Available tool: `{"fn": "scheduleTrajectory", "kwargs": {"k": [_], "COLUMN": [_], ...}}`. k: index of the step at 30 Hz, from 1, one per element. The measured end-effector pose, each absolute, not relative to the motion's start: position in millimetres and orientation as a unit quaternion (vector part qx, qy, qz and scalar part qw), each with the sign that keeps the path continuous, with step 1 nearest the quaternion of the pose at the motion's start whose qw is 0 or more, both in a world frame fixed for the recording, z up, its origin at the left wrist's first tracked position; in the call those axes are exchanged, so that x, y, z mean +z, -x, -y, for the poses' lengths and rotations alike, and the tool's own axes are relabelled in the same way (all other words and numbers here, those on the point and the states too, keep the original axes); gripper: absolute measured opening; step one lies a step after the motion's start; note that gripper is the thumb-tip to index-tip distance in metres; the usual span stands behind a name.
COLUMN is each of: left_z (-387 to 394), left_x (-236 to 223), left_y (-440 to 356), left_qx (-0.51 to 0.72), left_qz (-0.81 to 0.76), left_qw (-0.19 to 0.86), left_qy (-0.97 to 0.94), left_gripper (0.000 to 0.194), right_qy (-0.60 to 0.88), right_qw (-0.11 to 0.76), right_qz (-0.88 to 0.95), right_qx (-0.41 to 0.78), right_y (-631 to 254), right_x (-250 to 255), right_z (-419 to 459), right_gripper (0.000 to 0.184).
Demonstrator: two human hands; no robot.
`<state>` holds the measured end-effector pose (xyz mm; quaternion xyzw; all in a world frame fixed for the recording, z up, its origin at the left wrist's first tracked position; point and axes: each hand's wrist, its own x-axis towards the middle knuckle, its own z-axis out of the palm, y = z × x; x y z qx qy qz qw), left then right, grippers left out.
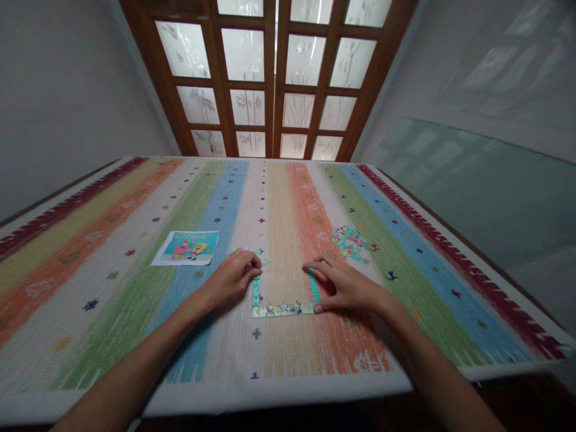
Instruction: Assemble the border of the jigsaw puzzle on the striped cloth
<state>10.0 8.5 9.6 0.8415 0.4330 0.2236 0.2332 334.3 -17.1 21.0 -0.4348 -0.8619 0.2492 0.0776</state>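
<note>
A jigsaw border [285, 310] lies on the striped cloth, made of a bottom row and two side columns, with its far side open. My left hand [236, 275] is at the far end of the left column [256, 293], thumb and forefinger pinched together on a puzzle piece that they mostly cover. Beyond those fingertips lie a few loose puzzle pieces [265, 261]. Around the right column [314, 286] my right hand [344, 285] rests with fingers apart; the thumb touches the lower right corner and the fingertips reach past the column's far end.
A heap of loose puzzle pieces [351, 243] lies beyond my right hand. Left of the border is a reference picture [189, 248] of two cartoon figures. The striped tablecloth [283, 210] covers the table; wood-framed glass doors [270, 78] stand behind it.
</note>
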Motion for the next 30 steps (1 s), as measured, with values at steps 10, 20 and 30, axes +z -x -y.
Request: {"fn": "scheduleTrajectory", "kwargs": {"k": [10, 20, 30], "left_z": [-13.6, -12.0, -12.1], "left_x": [2.8, 8.2, 3.1], "left_y": [-3.3, 4.0, 1.3], "left_qx": [0.208, 0.169, 0.174], "left_qz": [-0.401, -0.368, -0.376], "left_qw": [0.128, 0.109, 0.083], "left_qy": [-0.883, -0.908, -0.906], "left_gripper": [0.019, 0.023, 0.022], "right_qy": [0.434, 0.431, 0.430], "right_qw": [0.076, 0.084, 0.090], "right_qz": [0.861, 0.864, 0.862], "right_qx": [0.252, 0.247, 0.254], "right_y": [-335.6, -337.4, -338.0], "right_x": [19.1, 15.1, 14.7], "right_z": [16.2, 15.9, 15.8], "right_gripper": [0.087, 0.096, 0.097]}}
